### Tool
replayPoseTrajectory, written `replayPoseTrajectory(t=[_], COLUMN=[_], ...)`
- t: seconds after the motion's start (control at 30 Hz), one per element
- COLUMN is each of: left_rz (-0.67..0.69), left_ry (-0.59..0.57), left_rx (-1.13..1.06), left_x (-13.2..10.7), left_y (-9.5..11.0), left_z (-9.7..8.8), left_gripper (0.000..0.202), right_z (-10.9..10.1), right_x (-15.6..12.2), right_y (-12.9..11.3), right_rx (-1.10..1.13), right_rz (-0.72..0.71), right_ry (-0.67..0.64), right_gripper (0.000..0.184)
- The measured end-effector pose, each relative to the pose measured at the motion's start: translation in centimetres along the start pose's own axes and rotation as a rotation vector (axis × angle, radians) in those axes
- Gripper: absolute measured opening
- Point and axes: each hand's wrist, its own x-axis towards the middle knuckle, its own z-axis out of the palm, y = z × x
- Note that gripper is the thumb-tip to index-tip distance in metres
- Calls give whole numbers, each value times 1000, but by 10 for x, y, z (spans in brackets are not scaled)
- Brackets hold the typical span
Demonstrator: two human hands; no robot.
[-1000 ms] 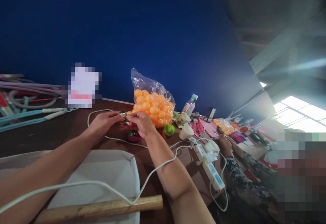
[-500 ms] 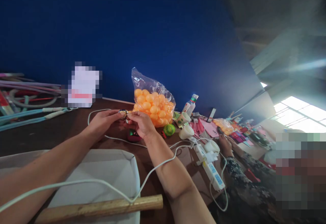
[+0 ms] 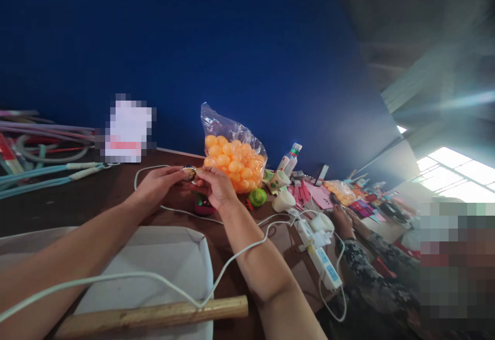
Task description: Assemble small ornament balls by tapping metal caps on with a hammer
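A small, shiny, rounded metallic object [image 3: 188, 173] is held up between my two hands above the dark table. My left hand [image 3: 159, 182] pinches its left side between thumb and fingers. From the right, my right hand [image 3: 216, 184] has its thumb and forefinger closed at the object's other edge. My fingers cover part of it, and its exact kind is too small to make out. Just below my hands sits a dark pink container [image 3: 203, 205]. Behind them stands a clear plastic bag of orange balls [image 3: 234, 162], with a green roll [image 3: 257, 196] at its right.
A white box [image 3: 154, 247] and a wooden stick [image 3: 162, 315] lie nearest me. A white cable [image 3: 240, 255] crosses over the box towards a power strip [image 3: 324, 262]. A bottle [image 3: 290, 159] stands farther back. At right a co-worker's hands [image 3: 344, 220] handle something dark.
My hands stay in nearly the same place around the shiny object, which shows slightly more of its face between my fingers. The view has shifted very slightly.
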Motion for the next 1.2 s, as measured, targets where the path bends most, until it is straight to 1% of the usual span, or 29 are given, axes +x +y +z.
replayPoseTrajectory(t=[0.07,0.17,0.23,0.3,0.5,0.6,0.73,0.9,0.97,1.13,1.2], left_rz=[-9,-9,-9,-5,2,8,24,17,14,13,20], left_ry=[24,10,-8,1,6,-6,-29,-14,-8,54,53], left_rx=[-13,-59,-87,-85,-53,-82,-101,-98,-82,-20,4], left_x=[-1,-1,0,1,5,8,11,10,7,-1,-3], left_y=[1,0,-1,-1,-3,-5,-8,-7,-4,5,6], left_z=[1,0,-1,-1,-4,-6,-8,-6,-4,1,1], left_gripper=[14,17,19,19,18,20,19,17,16,12,14], right_z=[2,4,5,4,-4,-7,-6,-4,-4,-5,-5], right_x=[-1,-3,-4,-5,-2,-1,-3,-9,-11,-12,-12], right_y=[2,4,5,5,14,17,15,10,9,10,10], right_rx=[-50,-180,-277,-359,-594,-657,-740,-818,-848,-952,-992], right_rz=[-105,-259,-317,-352,-527,-575,-637,-749,-761,-768,-793], right_ry=[36,81,87,95,112,109,105,107,103,81,82], right_gripper=[15,15,14,13,15,15,15,14,14,16,16])
